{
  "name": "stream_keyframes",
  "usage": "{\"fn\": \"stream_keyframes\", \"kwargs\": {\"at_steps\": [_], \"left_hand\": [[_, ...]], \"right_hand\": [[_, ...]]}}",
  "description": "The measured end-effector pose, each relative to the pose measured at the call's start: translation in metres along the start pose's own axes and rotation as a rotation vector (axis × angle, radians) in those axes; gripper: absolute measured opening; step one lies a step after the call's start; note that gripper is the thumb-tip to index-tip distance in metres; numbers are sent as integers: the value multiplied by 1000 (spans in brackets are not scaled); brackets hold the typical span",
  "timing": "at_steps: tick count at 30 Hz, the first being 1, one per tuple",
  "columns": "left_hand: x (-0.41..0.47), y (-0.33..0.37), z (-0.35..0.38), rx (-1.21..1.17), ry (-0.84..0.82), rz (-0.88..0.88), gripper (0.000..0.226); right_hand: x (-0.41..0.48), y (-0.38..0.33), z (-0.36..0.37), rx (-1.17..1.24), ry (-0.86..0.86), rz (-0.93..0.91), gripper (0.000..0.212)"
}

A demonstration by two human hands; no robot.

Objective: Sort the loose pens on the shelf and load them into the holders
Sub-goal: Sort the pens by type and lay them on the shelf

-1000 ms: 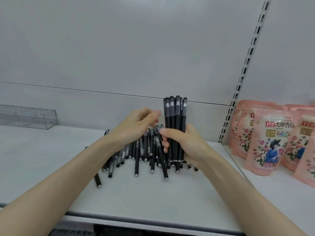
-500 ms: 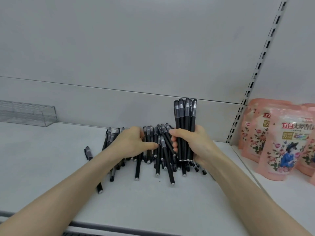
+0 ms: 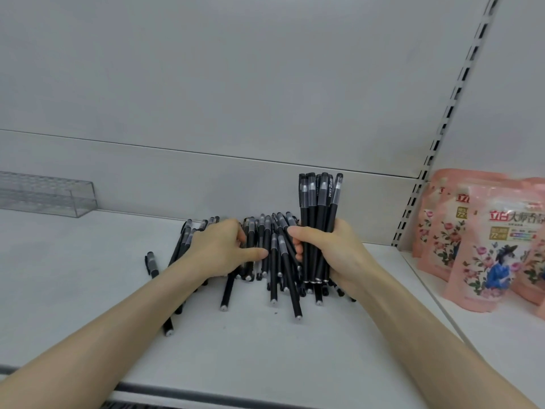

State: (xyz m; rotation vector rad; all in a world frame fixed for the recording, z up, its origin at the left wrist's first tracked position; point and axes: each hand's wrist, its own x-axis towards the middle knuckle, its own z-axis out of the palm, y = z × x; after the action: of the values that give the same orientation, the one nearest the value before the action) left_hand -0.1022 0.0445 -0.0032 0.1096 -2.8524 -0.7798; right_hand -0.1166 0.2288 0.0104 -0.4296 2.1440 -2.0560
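Right hand [image 3: 333,255] clenches an upright bundle of black pens [image 3: 320,202] over the loose pen pile [image 3: 274,261] on the shelf [image 3: 88,276]. Left hand [image 3: 221,249] rests curled on the pile; whether it grasps a pen cannot be determined

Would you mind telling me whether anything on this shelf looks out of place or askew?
The loose pens lie in a jumbled heap, crossing at angles, unlike the upright bundle in the right hand. One stray pen lies apart, left of the heap.
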Motion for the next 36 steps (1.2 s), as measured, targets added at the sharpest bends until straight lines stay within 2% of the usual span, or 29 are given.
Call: {"fn": "stream_keyframes", "kwargs": {"at_steps": [5, 9, 12, 16, 18, 22, 25, 28, 33, 36], "left_hand": [[-2, 3, -3, 8, -6, -8, 33], [-2, 4, -3, 90, 34, 24, 26], [-2, 5, -5, 149, 84, 26, 25], [0, 2, -11, 91, 114, -1, 21], [-2, 0, -16, -60, 156, -27, 15], [-15, 14, -19, -699, 86, 62, 11], [-25, 28, -10, -820, 13, 170, 6], [-22, 28, -4, -784, -46, 231, 6], [-11, 9, 0, -374, -11, 211, 19], [-13, 11, 8, -248, -43, 212, 36]], "right_hand": [[0, 1, 3, 16, 7, 7, 11], [-1, 0, 5, 43, 13, 9, 7], [-2, 0, 6, 69, 14, 11, 12], [-2, -1, 7, 84, 9, 7, 10], [-3, -2, 7, 89, 0, 6, 6], [-3, -4, 7, 155, 3, -2, 7], [-4, -6, 6, 258, 15, -9, 6], [-5, -9, 5, 281, 71, -26, 20], [-4, -9, 0, 239, 145, -29, 10], [-4, -10, 0, 198, 144, -15, 11]]}}
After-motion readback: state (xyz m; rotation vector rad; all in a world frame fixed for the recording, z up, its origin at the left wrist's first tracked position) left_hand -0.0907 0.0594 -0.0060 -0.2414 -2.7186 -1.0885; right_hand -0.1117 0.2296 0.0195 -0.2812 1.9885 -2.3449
